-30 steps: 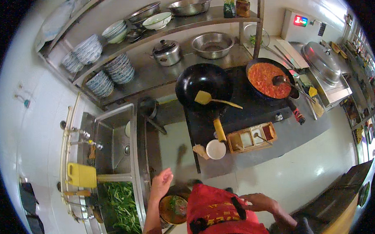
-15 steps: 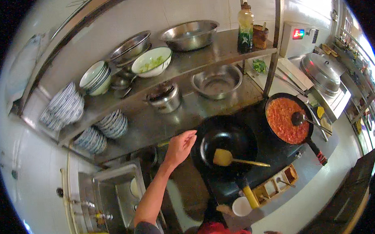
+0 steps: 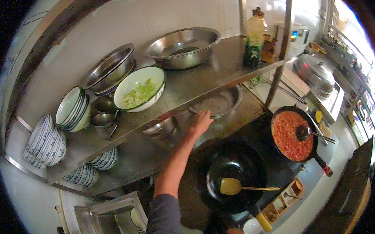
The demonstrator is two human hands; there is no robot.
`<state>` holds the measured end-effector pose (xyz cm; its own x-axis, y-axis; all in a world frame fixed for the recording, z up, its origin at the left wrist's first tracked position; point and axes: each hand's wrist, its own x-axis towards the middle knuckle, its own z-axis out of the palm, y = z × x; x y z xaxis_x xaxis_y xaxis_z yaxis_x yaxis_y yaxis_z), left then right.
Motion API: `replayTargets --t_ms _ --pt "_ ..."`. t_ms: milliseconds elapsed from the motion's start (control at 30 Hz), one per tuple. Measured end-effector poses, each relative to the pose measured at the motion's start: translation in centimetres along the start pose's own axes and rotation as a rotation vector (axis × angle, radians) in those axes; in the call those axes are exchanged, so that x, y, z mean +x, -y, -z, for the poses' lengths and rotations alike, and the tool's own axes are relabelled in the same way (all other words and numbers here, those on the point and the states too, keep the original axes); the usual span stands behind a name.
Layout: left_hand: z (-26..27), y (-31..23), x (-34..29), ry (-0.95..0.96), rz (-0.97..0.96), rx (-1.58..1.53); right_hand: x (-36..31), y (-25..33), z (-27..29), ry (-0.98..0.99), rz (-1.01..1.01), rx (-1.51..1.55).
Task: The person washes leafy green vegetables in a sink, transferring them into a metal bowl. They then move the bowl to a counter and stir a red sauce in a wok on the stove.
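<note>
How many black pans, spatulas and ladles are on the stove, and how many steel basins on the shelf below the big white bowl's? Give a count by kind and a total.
Black pans: 2
Spatula: 1
Ladle: 1
Steel basin: 1
Total: 5

On the upper shelf (image 3: 225, 69), blue-patterned bowls (image 3: 45, 142) stand stacked at the left end, beside a tilted pile of pale bowls (image 3: 75, 109). Further right, a green-rimmed white bowl (image 3: 132, 79) holds chopped greens (image 3: 139, 94), near a wide steel basin (image 3: 185, 60). A bottle (image 3: 254, 41) stands near a metal post (image 3: 288, 20); a domed metal lid (image 3: 315, 73) lies farther right
</note>
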<state>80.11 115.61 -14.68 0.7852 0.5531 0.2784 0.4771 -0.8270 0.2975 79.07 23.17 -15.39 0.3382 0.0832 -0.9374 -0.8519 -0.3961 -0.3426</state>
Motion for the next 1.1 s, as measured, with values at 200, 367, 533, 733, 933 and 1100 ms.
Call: replayTargets --t_ms 200,367,533,733,933,1100 --pt "-6.0 0.0 4.4 0.104 -0.077 0.225 0.5 -5.1 1.4 0.159 0.215 -0.478" --pt "-8.7 3.1 6.8 0.142 -0.13 0.206 -0.3 -4.2 -1.0 0.148 0.134 -0.3" --pt "-9.2 4.1 7.7 0.231 -0.139 0.277 -3.1 0.7 -6.8 -0.067 -0.005 -0.265" --pt "-5.9 2.8 8.7 0.17 -0.074 0.04 -3.7 3.3 -9.1 0.033 -0.018 -0.172" --pt "0.6 -0.2 5.3 0.201 -0.126 0.032 -2.7 3.2 -8.3 0.1 0.048 -0.224" --pt "8.2 -4.0 -3.6 0.178 -0.084 0.061 -3.0 5.2 -9.6 0.209 0.101 -0.176"
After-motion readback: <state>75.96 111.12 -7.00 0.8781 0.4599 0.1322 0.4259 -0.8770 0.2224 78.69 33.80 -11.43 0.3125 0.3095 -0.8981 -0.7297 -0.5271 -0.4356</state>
